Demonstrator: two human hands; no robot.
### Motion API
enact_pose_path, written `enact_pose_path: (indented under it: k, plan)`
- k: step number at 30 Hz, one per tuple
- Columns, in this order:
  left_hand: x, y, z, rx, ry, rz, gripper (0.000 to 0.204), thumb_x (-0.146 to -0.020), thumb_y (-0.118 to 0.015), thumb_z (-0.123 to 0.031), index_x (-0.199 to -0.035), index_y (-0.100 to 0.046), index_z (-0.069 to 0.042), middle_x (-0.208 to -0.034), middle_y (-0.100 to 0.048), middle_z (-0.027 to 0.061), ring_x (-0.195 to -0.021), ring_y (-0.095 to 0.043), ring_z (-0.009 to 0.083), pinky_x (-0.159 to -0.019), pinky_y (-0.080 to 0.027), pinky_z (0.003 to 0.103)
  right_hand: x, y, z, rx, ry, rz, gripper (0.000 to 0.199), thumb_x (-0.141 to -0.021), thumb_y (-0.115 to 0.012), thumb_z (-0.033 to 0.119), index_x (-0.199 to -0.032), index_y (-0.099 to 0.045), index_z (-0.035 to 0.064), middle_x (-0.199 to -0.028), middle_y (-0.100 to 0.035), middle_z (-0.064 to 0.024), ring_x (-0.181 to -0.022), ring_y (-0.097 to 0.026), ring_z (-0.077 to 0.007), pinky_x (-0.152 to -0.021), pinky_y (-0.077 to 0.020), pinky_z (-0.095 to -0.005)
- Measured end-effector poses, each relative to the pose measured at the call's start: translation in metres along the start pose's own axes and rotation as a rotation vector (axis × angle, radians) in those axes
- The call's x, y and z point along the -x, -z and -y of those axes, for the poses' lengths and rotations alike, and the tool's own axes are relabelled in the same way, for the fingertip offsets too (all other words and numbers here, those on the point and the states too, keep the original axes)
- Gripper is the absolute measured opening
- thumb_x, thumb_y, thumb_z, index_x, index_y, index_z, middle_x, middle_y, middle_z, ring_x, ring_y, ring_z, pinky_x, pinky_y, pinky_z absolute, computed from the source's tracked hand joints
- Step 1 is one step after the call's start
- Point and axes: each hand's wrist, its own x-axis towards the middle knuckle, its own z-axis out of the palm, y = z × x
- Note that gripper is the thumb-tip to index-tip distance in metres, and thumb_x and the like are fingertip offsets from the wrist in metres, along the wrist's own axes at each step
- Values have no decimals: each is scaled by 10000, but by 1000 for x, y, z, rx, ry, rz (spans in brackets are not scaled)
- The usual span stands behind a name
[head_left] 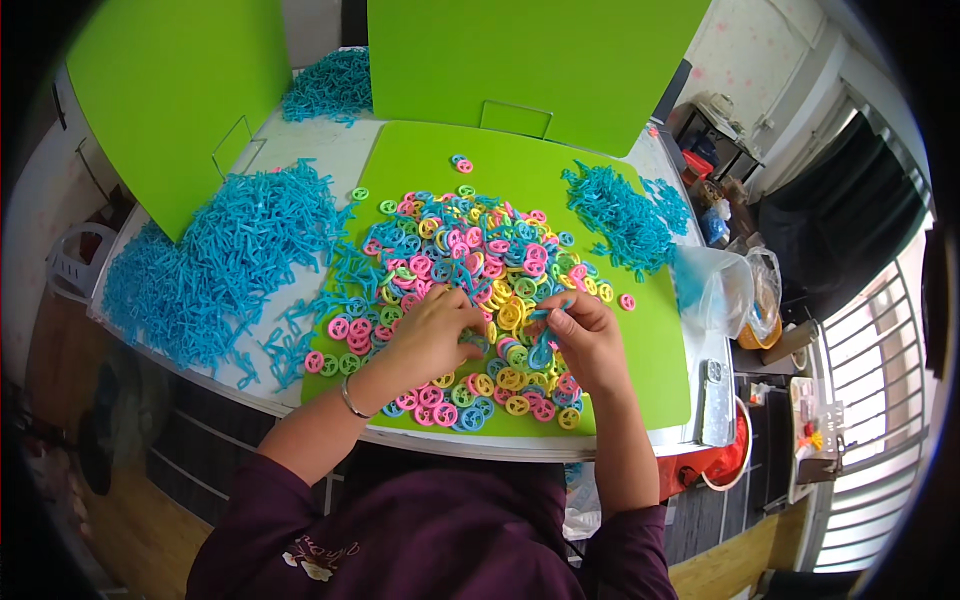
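A mound of small plastic wheel-shaped rings (510, 378) in pink, yellow, blue and green lies on a green mat (655, 370). My left hand (430, 335), a bangle on its wrist, reaches down onto the left side of this mound. Its thumb and forefinger stand apart, and its other fingertips are partly hidden among the rings. Over the right side, my right hand (590, 345) pinches a thin blue plastic stick (560, 307) between thumb and forefinger. Just below that hand's fingertips is a blue ring (540, 355); whether it is joined to the stick I cannot tell.
Heaps of blue plastic sticks lie at the left (235, 255), at the right (620, 220) and at the far left (330, 85). Upright green boards (530, 60) stand behind. A phone (716, 400) rests at the right table edge, near a clear plastic bag (712, 285).
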Motion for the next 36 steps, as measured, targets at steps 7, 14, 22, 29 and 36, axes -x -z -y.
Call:
enact_pose_path:
  k: [7,14,22,29,36]
  plan:
    - [-13,9,0,1057,468,42,191,-850,-697,-182,-943,-606,-41,-798,-640,20,-632,-590,104,-570,-460,221,-3,-15,-7,254,-83,111,149,-932,-570,92,-1026,-590,-22,-887,-637,-61,-798,-631,-144,-736,-511,-288]
    - [-8,13,-6,1546,718,180,134,-928,-595,-195,-961,-574,-66,-726,-611,7,-563,-564,42,-454,-411,161,0,-25,-18,284,-15,38,177,-918,-609,116,-1041,-589,-11,-821,-657,-49,-776,-613,-99,-700,-475,-239]
    - [-5,1,-23,1525,653,7,141,-957,-549,-215,-873,-543,-102,-614,-512,-34,-461,-423,15,-400,-292,156,2,-43,-22,239,14,-93,140,-917,-604,93,-1003,-597,-17,-828,-665,-60,-759,-621,-87,-673,-487,-219]
    - [-3,4,-37,1379,611,-159,202,-961,-547,-256,-831,-509,-106,-608,-495,-39,-469,-414,8,-402,-293,155,4,-49,-29,334,80,-268,147,-903,-625,84,-992,-605,-31,-831,-663,-58,-735,-613,-79,-658,-480,-203]
    - [-3,-5,-38,1461,542,-229,160,-967,-533,-230,-918,-508,-80,-657,-563,3,-522,-506,38,-440,-386,169,3,-54,-29,152,36,-323,100,-912,-608,77,-937,-608,-19,-836,-655,-40,-737,-597,-64,-653,-470,-196]
